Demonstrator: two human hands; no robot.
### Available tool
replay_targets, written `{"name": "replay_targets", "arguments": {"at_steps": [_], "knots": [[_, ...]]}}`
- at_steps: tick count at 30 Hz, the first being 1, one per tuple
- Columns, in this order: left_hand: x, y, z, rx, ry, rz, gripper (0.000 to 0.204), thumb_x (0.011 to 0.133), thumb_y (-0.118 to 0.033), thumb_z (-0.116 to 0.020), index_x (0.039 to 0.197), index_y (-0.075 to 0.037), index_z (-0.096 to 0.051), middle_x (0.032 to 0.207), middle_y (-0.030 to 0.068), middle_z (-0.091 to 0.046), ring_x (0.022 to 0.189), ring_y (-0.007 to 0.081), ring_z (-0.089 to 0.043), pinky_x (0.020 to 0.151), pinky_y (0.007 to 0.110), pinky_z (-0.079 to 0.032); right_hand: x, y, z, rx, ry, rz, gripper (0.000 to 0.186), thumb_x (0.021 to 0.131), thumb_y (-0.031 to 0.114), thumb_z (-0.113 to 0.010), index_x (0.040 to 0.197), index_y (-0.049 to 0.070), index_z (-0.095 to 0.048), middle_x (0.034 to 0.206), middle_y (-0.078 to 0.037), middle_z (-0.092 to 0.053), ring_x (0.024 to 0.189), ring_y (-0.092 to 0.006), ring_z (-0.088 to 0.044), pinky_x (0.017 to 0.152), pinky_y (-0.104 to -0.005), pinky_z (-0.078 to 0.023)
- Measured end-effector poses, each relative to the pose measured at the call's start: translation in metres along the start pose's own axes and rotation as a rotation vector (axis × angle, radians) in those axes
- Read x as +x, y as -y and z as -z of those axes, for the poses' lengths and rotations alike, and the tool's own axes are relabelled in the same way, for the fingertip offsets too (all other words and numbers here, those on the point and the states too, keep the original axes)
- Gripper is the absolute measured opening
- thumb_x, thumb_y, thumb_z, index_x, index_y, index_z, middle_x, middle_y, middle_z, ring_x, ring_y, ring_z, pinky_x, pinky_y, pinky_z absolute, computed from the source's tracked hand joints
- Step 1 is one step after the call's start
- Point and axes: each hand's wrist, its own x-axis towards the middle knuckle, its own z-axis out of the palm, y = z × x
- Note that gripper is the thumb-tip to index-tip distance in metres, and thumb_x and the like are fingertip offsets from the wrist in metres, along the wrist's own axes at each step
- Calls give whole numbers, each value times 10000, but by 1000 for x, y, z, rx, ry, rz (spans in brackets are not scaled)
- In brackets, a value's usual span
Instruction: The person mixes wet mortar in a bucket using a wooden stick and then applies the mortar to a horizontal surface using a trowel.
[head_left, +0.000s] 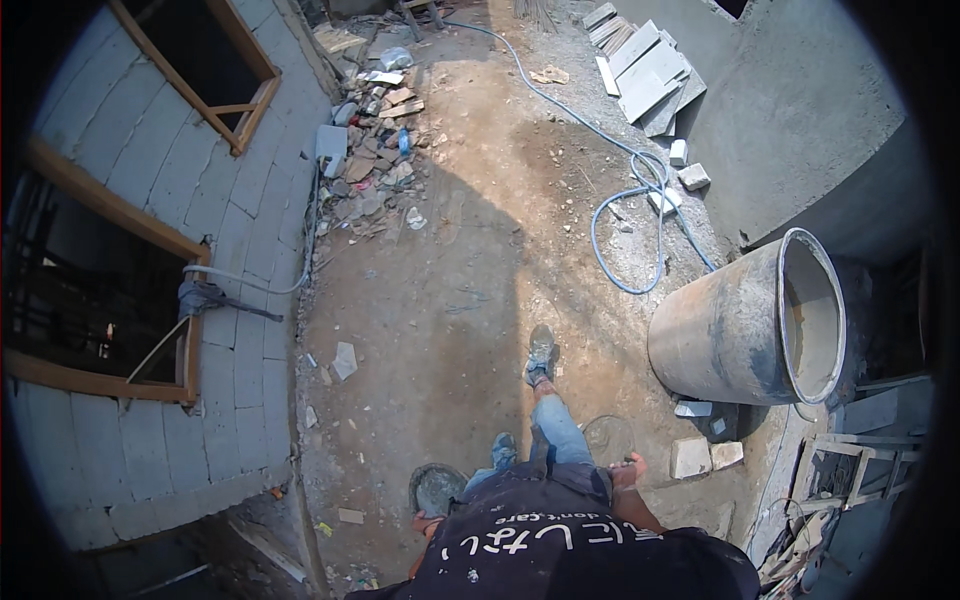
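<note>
At my left side hangs a round dark bucket [437, 489] with grey, wet-looking stuff inside. My left hand [428, 523] is closed at its near rim; the exact grip is partly hidden by my body. On the other side, my right hand [628, 470] is held out beside my hip, fingers loosely bent and apart, with nothing visible in it. Just ahead of that hand a faint round outline [608, 438] shows against the ground; whether it is a mark or an object I cannot tell. My shoes are dusty, one foot far ahead of the other.
A large drum [715, 325] stands at the right, with pale blocks [690, 457] near its base. A blue hose [597, 235] loops over the dirt. Rubble [375, 160] lines the block wall [235, 240] at left. Broken slabs [650, 80] lean at the far right.
</note>
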Motion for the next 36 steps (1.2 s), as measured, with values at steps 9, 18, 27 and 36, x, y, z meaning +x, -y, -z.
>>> {"name": "replay_targets", "arguments": {"at_steps": [9, 18, 27, 36], "knots": [[-117, 2, -261, -80, 16, -56, 340, 704, -310, -511, 883, -23, -481, 989, 127, -479, 939, 317, -439, 822, 511, -364, 45, 31, -302, -75, 8, 45, 365, 616, 296, -569, 798, 128, -300, 774, -21, -300, 656, -175, -324, 560, -344, -296], [-221, -16, -520, -70, 277, 63, 402, 756, -395, -466, 940, -42, -415, 887, 83, -439, 943, 289, -424, 851, 512, -351, 5, 95, -567, -86, -91, 137, 366, 569, 214, -584, 838, 132, -349, 835, -27, -318, 676, -178, -321, 533, -325, -274], [-268, -52, -880, -116, 441, 181, 458, 776, -298, -477, 1101, 17, -404, 933, 127, -484, 817, 329, -494, 838, 499, -429, 36, 96, -841, -96, -126, 136, 522, 553, 227, -574, 1012, 54, -396, 1017, -99, -369, 825, -253, -392, 702, -398, -352], [-406, -134, -1134, 3, 378, 60, 496, 706, -343, -544, 1094, -70, -400, 990, 67, -353, 910, 236, -332, 822, 437, -325, 80, 84, -1054, -74, -89, 96, 318, 609, 296, -530, 819, 75, -440, 744, -104, -450, 604, -284, -414, 607, -443, -391]]}}
